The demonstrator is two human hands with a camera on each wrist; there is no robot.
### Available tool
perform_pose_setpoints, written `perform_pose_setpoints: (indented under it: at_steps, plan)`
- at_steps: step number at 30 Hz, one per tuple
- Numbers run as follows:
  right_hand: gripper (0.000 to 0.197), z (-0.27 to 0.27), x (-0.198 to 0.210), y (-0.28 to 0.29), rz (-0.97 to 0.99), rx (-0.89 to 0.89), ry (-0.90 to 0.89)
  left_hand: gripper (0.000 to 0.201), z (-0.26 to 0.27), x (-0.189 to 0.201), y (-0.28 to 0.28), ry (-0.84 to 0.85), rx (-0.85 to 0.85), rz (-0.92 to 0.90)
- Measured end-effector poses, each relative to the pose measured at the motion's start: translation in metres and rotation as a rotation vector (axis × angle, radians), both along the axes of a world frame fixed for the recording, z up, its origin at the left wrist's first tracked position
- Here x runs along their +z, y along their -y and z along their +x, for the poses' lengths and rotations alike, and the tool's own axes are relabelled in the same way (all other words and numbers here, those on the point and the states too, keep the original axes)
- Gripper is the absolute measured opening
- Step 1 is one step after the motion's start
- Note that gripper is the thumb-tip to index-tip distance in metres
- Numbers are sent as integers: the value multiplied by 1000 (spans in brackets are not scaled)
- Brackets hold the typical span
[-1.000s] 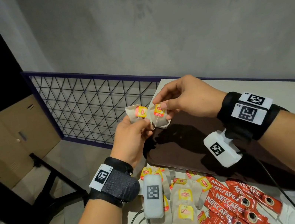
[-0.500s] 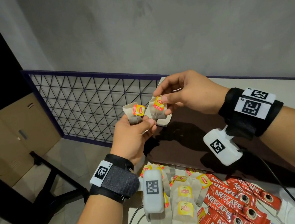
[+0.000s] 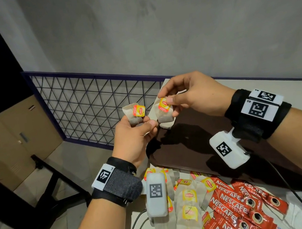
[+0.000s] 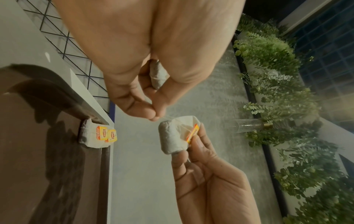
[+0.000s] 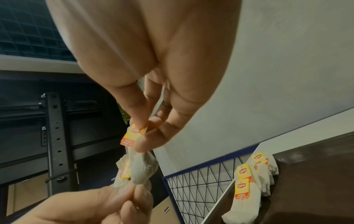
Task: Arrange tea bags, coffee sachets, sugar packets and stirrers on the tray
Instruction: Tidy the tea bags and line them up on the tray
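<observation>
Above the near-left corner of the dark brown tray (image 3: 200, 138), each hand holds one Lipton tea bag. My left hand (image 3: 144, 125) grips the left tea bag (image 3: 134, 115) and pinches a thin string (image 4: 168, 117) between thumb and finger. My right hand (image 3: 168, 103) pinches the yellow tag (image 5: 134, 134) of the right tea bag (image 3: 164, 114), which hangs below the fingers (image 5: 143, 169). The string runs between the two bags. A few tea bags (image 4: 95, 136) lie at the tray's corner (image 5: 254, 174).
Several loose tea bags (image 3: 189, 204) and red Nescafe sachets (image 3: 239, 205) lie on the white table nearest me. A black cable (image 3: 136, 222) runs off the table's left edge. Beyond that edge stands a wire-mesh railing (image 3: 95, 107), with open floor below.
Both hands have risen a little and drawn apart. The two tea bags, pressed together a second ago, now hang separately with a gap between them.
</observation>
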State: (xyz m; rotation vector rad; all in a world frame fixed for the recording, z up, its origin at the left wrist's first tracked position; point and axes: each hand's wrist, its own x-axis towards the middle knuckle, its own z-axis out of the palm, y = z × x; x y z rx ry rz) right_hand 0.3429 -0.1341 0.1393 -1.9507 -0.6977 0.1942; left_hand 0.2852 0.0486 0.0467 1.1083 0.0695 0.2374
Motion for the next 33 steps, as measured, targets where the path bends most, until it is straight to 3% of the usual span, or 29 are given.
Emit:
perform_pose_setpoints:
  at_steps: [11, 17, 20, 33]
  plan:
    - [13, -1, -2, 0, 0, 3, 0, 43, 0, -4, 3, -24, -18, 120]
    - [16, 2, -7, 0, -37, -18, 12, 19, -3, 6, 4, 60, -51, 15]
    - [12, 0, -8, -2, -29, -24, 20, 11, -4, 4, 6, 94, -31, 80]
    - [12, -3, -9, -5, -122, -1, 110, 26, -6, 0, 5, 100, 53, 149]
